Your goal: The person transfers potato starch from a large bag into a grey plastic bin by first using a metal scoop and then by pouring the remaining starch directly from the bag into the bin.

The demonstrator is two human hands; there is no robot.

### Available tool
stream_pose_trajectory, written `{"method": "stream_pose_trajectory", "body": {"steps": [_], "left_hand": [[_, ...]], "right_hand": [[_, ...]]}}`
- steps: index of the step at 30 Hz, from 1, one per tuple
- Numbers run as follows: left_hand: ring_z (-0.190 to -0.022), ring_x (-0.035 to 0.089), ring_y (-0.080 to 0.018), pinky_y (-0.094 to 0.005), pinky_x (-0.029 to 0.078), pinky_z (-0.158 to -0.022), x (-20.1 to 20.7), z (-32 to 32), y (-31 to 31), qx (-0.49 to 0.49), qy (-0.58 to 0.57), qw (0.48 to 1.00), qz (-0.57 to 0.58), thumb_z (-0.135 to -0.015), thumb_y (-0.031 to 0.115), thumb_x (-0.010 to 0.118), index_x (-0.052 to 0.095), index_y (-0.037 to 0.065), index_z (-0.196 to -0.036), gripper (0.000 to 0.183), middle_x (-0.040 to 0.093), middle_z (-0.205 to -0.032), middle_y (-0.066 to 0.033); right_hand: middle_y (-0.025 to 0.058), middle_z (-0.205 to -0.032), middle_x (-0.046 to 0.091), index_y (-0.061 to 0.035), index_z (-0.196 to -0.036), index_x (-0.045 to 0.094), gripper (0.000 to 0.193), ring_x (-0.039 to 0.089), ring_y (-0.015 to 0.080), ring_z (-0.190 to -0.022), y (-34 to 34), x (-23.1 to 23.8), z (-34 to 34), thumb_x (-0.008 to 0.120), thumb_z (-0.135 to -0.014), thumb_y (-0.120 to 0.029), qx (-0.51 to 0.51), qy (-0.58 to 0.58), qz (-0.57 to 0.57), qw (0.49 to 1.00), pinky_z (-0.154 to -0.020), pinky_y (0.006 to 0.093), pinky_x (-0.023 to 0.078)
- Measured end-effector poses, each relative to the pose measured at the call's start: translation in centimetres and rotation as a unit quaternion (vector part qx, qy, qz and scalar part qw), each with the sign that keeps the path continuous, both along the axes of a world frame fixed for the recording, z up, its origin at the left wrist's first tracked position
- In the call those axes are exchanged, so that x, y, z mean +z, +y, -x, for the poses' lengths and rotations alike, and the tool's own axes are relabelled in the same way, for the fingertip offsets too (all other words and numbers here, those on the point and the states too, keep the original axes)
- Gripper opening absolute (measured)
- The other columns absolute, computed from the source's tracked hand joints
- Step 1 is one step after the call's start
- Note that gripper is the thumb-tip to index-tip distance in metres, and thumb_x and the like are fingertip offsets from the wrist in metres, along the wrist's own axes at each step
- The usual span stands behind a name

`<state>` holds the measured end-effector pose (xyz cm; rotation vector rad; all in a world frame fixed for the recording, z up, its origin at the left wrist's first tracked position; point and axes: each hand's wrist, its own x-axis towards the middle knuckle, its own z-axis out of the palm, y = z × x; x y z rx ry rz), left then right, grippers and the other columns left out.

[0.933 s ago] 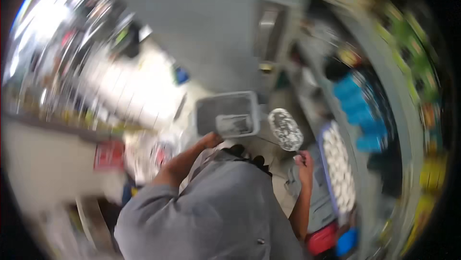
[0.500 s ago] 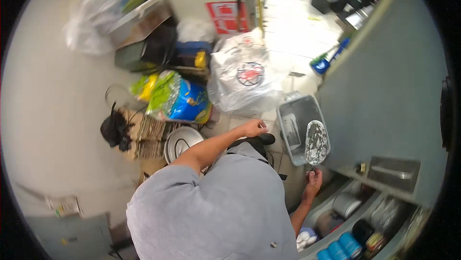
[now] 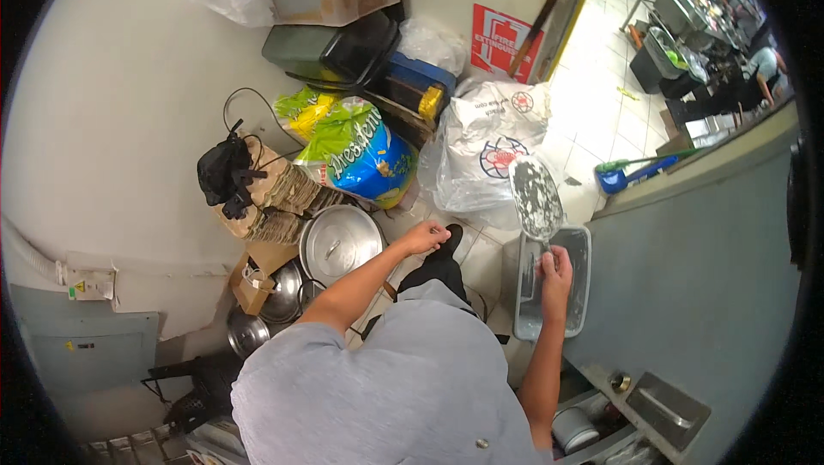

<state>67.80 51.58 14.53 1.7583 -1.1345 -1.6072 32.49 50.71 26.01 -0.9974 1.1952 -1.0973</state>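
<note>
My right hand [image 3: 555, 273] is closed round the handle of a long, rounded scoop [image 3: 539, 199]. The scoop's surface is grey and patched with white powdery residue. It is tilted up past the far end of a translucent plastic tub [image 3: 584, 285], which stands on the floor beside the grey door. My right hand is above the tub. To the left, my left hand [image 3: 427, 237] hangs near my dark shoe [image 3: 452, 238], with its fingers loosely curled in and nothing visible in them.
A white plastic bag [image 3: 481, 143] and a blue-green sack [image 3: 365, 156] stand ahead. Left of my feet are a metal pot lid [image 3: 342, 242] and stacked cartons [image 3: 287, 193]. A blue dustpan [image 3: 614, 180] lies by the doorway; a person [image 3: 762, 70] is in the room beyond.
My right hand has lifted the scoop from over the tub, forward and to the left, to past its far end. My view has shifted, showing more of the doorway and the room beyond.
</note>
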Motion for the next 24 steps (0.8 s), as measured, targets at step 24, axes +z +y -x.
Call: {"method": "stream_pose_trajectory", "body": {"steps": [24], "left_hand": [[-0.087, 0.066, -0.0131, -0.0275, 0.054, -0.074, -3.7, -13.3, 7.8, 0.294, 0.064, 0.95, -0.084, -0.097, 0.022, 0.068, 0.061, 0.0, -0.12, 0.033, 0.068, -0.101, -0.0071]], "right_hand": [[0.027, -0.111, 0.068, 0.0074, -0.125, 0.046, 0.052, 0.066, 0.0404, -0.107, -42.4, 0.0, -53.0, 0.06, -0.093, -0.031, 0.149, 0.337, 0.022, 0.929, -0.092, 0.0494, 0.052]]}}
